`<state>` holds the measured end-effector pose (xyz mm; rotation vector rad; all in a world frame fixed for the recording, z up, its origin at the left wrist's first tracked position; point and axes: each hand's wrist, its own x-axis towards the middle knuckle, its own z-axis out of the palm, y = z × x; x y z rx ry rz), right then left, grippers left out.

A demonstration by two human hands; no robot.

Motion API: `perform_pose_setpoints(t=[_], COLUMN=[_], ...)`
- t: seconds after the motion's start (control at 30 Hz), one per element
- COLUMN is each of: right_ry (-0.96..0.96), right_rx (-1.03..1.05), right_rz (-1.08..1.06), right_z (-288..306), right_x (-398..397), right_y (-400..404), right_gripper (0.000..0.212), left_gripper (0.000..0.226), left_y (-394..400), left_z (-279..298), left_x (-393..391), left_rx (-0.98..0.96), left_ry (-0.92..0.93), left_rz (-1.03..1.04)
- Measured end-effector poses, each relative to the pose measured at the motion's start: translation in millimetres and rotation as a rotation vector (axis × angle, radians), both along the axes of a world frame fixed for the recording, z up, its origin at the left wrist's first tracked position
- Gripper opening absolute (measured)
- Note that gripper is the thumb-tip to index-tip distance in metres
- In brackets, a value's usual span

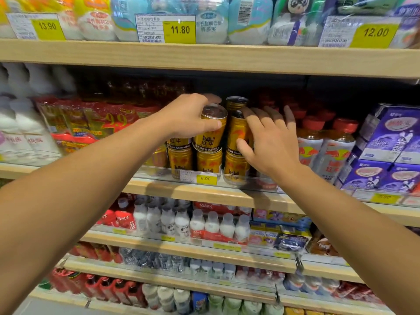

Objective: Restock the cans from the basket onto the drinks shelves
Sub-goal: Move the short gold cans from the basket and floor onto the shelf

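Gold Red Bull cans [210, 133] stand upright, stacked two high behind a clear rail on the middle wooden shelf [181, 189].

We see red-capped bottles [327, 144] toward the right end of the middle shelf, with purple cartons [391, 153] stacked just beside them at that end. Red multipacks [86, 123] sit toward its left end. Small white milk bottles [218, 226] line the shelf below. Yellow price tags [180, 30] hang along the top shelf's front edge.
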<state>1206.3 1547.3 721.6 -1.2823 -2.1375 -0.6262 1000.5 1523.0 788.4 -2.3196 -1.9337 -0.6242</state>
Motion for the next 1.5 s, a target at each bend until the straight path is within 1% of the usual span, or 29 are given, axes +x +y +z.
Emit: perform_pose_setpoints(t=[0.17, 0.27, 0.4, 0.47, 0.6, 0.7, 0.87, 1.03, 1.17, 1.33, 1.5], right_ry=[0.029, 0.036, 0.039, 0.038, 0.038, 0.039, 0.044, 0.038, 0.044, 0.046, 0.048], right_rx=[0.013, 0.015, 0.012, 0.013, 0.011, 0.013, 0.018, 0.015, 0.023, 0.029, 0.010], right_rz=[0.005, 0.008, 0.001, -0.005, -0.004, -0.002, -0.003, -0.004, -0.003, 0.004, 0.012], right_z=[-1.8, -2.7, -2.5, -2.5, -1.9, -2.3, -2.6, -3.4, -3.1, -3.4, -0.6], right_x=[-0.3, -0.8, -0.8, -0.9, -1.0, -0.9, -1.0, -1.5, -1.6, -2.2, -1.5], right_y=[0.2, 0.7, 0.6, 0.8, 1.2, 1.3, 2.2, 3.0, 3.5, 2.5, 1.5], right_gripper=[0.055, 0.055, 0.054, 0.054, 0.055, 0.055, 0.054, 0.054, 0.054, 0.055, 0.054], left_gripper=[0.049, 0.055, 0.056, 0.057, 0.051, 0.056, 0.055, 0.053, 0.051, 0.054, 0.054], left_y=[3.1, 3.8, 4.9, 6.4, 7.7, 9.5, 12.7, 17.2, 17.6, 17.6, 6.9], left_z=[-7.0, -7.2, -5.4, -5.6, -5.9, -2.3, 1.2, 3.2, -0.5, -3.1, -3.6], left_x=[-2.6, -2.4, -0.4, 1.3, 3.0, -1.3, -3.5, -7.1, -8.1, -10.1, -7.7], left_rx=[0.008, 0.010, 0.047, 0.033, -0.027, -0.046, -0.073, -0.073, -0.050, -0.047, 0.000], left_ry=[0.003, 0.008, -0.035, -0.008, 0.082, 0.140, 0.174, 0.161, 0.143, 0.134, 0.083], left_rz=[-0.024, -0.022, -0.050, -0.045, 0.005, 0.023, 0.006, 0.019, -0.017, 0.044, -0.008])
